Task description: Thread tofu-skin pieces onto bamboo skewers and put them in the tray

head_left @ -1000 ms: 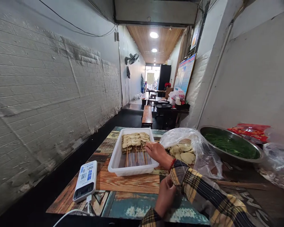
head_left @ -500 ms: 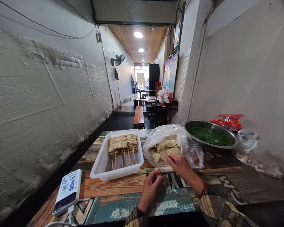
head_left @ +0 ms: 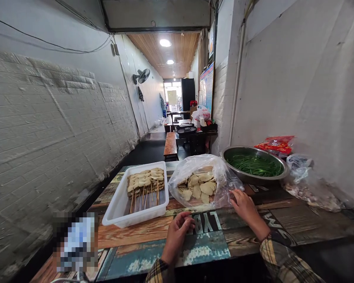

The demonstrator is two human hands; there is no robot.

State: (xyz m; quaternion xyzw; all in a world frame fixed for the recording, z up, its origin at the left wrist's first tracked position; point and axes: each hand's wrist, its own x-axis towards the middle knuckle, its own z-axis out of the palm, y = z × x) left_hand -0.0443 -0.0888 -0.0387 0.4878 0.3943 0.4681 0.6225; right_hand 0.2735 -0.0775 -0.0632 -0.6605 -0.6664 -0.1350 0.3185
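My left hand [head_left: 178,232] rests low over the table, fingers curled and thumb drawn against them; anything between them is too small to make out. To its right, my right hand [head_left: 247,210] is at the right edge of a clear plastic bag [head_left: 228,173], its fingers partly stretched and apart, fingertips at the film. Inside the open bag lie many flat, pale beige slices [head_left: 207,188]. On the left, a white plastic tray [head_left: 107,218] holds stacked skewers of similar slices [head_left: 144,180], their bamboo sticks [head_left: 143,198] pointing towards me.
A steel bowl [head_left: 286,173] of long green vegetables [head_left: 253,164] stands right of the bag. Beyond it are a red package [head_left: 279,144] and a plastic bag of pale contents [head_left: 315,194]. A blurred device with a cable [head_left: 76,241] lies at left. A bench [head_left: 170,144] stands ahead.
My right hand has moved from the slices at the bag's mouth to the bag's right edge, its fingers loosening. My left hand keeps its curled pose. The view has shifted slightly right.
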